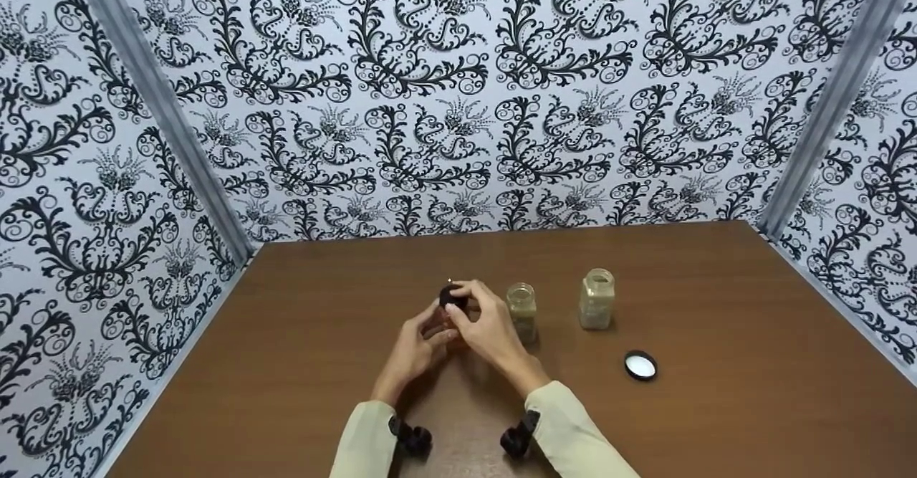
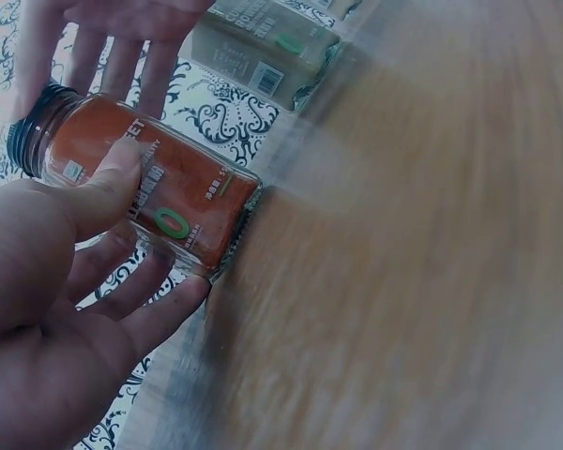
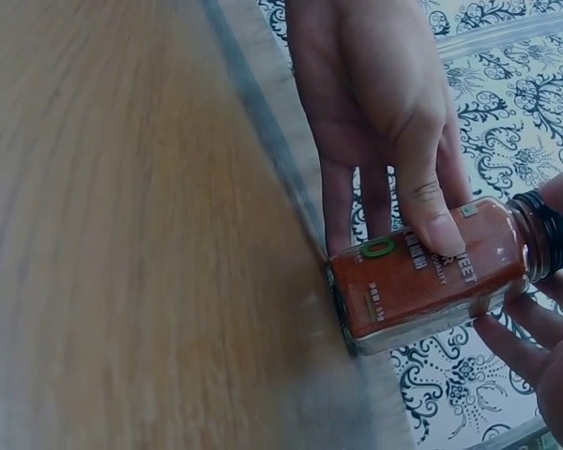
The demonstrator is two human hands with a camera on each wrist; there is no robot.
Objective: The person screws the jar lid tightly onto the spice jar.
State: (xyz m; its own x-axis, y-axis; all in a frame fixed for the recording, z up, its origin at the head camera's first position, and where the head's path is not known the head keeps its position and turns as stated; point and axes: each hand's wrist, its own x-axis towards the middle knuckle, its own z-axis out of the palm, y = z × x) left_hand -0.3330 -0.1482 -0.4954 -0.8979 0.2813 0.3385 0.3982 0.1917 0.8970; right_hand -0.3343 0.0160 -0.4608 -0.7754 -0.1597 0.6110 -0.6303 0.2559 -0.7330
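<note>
A glass spice jar of orange-red powder (image 2: 183,173) with a black lid (image 1: 453,297) stands in front of me, its base at the table. My left hand (image 1: 414,349) grips the jar's body, the thumb lying across the printed label. With thumb and fingers, my right hand (image 1: 494,327) holds the ridged lid, which sits on the jar's neck. In the head view the hands hide most of the jar. Just right of the right hand is a lidless glass jar with greenish-grey powder (image 1: 523,313), partly covered by that hand.
A second lidless jar of pale powder (image 1: 597,302) stands farther right on the brown wooden table (image 1: 286,370). Nearer me lies a loose black lid (image 1: 640,365), white inside facing up. Patterned walls (image 1: 430,105) enclose the table's back and sides.
</note>
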